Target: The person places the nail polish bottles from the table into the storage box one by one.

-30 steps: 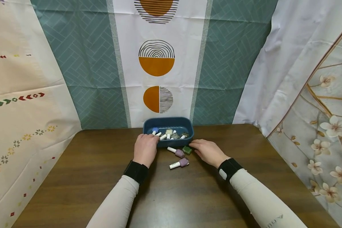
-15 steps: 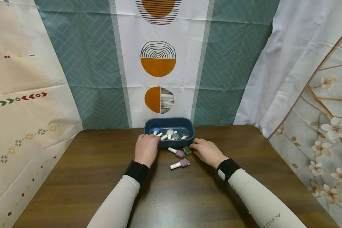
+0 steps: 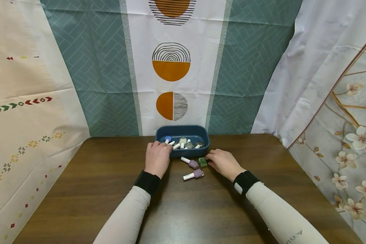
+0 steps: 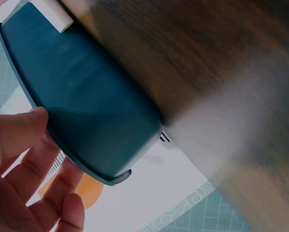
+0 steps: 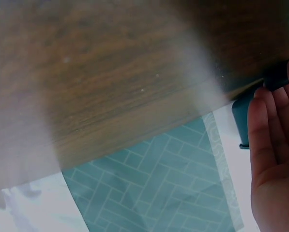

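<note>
A blue plastic bin [image 3: 183, 154] stands at the back of the table, holding several nail polish bottles [image 3: 183, 140]. My left hand [image 3: 157, 159] grips its front left rim; in the left wrist view the thumb [image 4: 25, 125] lies on the outer wall, the other fingers past the rim. A green nail polish bottle [image 3: 202, 162] lies in front of the bin's right corner. My right hand [image 3: 224, 163] pinches its dark end [image 5: 276, 76] between thumb and fingers. Two mauve nail polish bottles with white caps, an upper one [image 3: 193, 164] and a lower one [image 3: 198, 174], lie left of it.
The brown wooden table [image 3: 183, 210] extends to both sides and toward me. A patterned cloth [image 3: 177, 112] hangs directly behind the bin. Other cloths hang along the left and right sides.
The green bottle has turned and shifted slightly right at my right hand. My left hand stays on the bin's rim; the mauve bottles lie as before. The head view has shifted slightly.
</note>
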A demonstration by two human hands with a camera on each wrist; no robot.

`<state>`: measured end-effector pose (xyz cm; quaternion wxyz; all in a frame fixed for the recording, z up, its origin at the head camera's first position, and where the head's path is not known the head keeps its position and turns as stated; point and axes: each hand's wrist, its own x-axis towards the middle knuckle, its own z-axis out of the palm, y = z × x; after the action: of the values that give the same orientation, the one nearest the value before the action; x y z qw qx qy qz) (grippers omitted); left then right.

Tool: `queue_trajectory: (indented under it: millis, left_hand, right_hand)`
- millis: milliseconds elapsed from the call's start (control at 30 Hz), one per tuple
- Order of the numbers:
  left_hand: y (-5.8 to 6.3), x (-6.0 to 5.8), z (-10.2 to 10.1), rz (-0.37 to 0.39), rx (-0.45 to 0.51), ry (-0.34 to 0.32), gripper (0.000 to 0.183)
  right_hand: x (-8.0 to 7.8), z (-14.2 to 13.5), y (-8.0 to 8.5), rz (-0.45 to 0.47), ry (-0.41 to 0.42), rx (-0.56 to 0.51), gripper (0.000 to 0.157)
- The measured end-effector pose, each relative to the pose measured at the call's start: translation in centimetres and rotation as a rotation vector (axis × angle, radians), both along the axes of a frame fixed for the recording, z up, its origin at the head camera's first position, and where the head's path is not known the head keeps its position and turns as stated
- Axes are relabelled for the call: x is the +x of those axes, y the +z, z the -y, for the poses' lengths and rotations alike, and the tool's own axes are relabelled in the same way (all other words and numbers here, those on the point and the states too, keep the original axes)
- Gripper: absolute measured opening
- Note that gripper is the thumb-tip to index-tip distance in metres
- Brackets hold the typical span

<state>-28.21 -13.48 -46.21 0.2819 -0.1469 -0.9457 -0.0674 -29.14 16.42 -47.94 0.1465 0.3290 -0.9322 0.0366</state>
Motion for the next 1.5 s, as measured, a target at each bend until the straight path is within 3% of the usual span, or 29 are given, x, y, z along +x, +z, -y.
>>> queue_trajectory:
  millis: [367,933,1500]
  left_hand:
    - [0.1,-0.2,0.1,0.037,-0.003,-0.001,0.013]
    - [0.3,0.0,0.1,0.13,0.073,-0.019,0.016]
    - [0.2,-0.2,0.2,0.134,0.086,-0.019,0.015]
  right_hand:
    - [0.8,0.0,0.1,-0.001,-0.015,0.033,0.019]
    - [2.2,-1.3,-0.2,-0.07,-0.032,0.004,0.016]
    - [3.4,-1.7,2.3,-0.102,0.002,-0.091,0.026]
